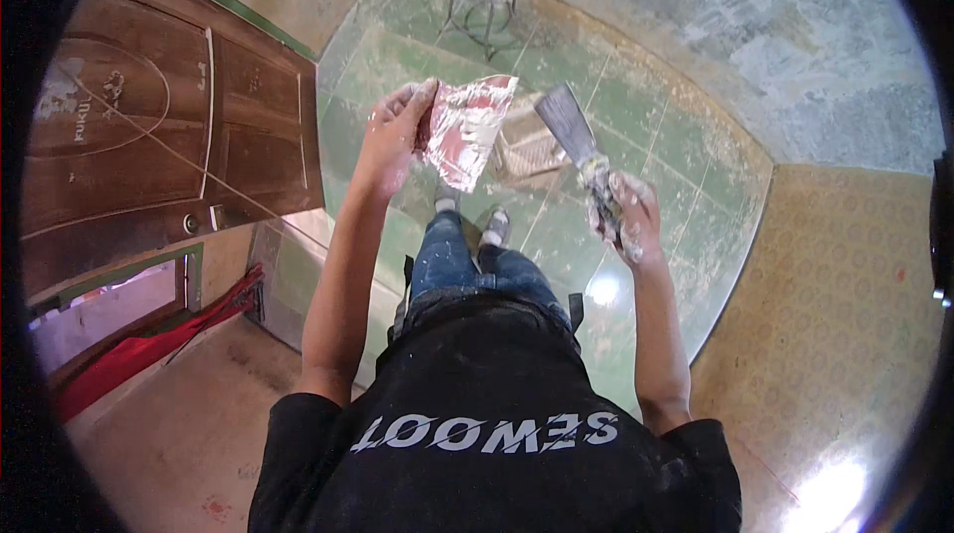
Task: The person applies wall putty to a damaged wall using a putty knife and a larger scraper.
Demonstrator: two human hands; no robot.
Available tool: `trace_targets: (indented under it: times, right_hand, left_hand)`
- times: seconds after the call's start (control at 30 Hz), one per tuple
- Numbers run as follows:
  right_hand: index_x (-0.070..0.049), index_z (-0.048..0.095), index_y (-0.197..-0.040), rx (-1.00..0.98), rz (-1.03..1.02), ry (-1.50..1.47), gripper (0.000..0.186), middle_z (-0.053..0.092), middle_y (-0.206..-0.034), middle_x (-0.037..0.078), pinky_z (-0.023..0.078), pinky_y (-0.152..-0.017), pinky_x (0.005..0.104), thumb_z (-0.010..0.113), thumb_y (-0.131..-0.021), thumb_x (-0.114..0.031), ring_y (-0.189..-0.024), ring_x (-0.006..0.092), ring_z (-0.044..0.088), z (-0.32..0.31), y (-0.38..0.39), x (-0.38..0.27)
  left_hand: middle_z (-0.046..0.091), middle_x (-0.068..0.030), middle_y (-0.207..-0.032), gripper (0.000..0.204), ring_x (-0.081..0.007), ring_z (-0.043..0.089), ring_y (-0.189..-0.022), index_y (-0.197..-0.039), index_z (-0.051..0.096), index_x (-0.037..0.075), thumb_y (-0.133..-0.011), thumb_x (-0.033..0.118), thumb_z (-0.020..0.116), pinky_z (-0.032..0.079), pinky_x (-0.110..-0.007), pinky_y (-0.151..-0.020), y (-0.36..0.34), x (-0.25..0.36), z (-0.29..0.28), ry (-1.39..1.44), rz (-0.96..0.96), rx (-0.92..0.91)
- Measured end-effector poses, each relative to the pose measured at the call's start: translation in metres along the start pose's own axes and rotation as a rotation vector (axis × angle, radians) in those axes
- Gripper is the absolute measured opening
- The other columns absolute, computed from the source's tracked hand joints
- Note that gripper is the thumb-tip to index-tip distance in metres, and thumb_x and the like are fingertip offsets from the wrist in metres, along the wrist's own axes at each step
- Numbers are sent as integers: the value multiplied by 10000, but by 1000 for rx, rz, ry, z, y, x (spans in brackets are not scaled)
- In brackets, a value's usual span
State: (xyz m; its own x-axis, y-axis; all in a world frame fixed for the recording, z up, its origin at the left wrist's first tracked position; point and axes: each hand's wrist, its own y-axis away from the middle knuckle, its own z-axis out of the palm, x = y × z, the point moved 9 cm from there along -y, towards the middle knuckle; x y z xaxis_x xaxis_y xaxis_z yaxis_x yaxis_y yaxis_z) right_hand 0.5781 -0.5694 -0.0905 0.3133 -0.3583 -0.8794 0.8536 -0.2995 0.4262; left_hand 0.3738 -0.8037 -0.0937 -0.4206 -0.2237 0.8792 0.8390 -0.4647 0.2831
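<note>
Paste on the sheet, blade standing clear!

And here's the left hand, pinching the reddish sheet by its near edge, its face smeared thick and white. Over on the other side, the right hand wraps firmly round the handle of the scraper, blade pointing up and away, near the sheet but not touching. Both are held out over the green tiled floor, a pale ridged tray showing below, between them. Good work here, I'd judge, wants a steady sheet, paste side up, fingers clear of the edge; then a low blade angle, light even strokes, and small loads so nothing drips.
</note>
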Motion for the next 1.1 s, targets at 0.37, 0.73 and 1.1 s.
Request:
trace_targets:
  times: [0.37, 0.73, 1.1]
  right_hand:
    - [-9, 604, -904, -121, 15, -25, 297, 573, -635, 50, 324, -423, 229, 513, -989, -279, -497, 94, 496, 20, -30, 28]
    - [-12, 612, -1063, 63, 76, -195, 270, 628, -783, 72, 401, -499, 270, 595, -944, -254, -599, 150, 576, -32, -15, 42]
    - [1, 611, -1051, -240, -9, -232, 318, 625, -713, 92, 352, -425, 230, 566, -933, -290, -495, 114, 507, 68, -20, 13]
  left_hand:
    - [576, 62, -691, 214, -20, 473, -562, -895, 660, 52, -956, 251, 610, 353, -202, -495, -12, -14, 23, -119, -67, 18]
    - [675, -31, -933, 203, -75, 628, -789, -1080, 629, -8, -977, 154, 566, 501, -220, -697, -3, -13, 4, -14, -61, 2]
    - [668, -18, -872, 193, -63, 611, -717, -1031, 643, -1, -962, 173, 596, 482, -213, -612, 5, 18, 12, -27, -9, -73]
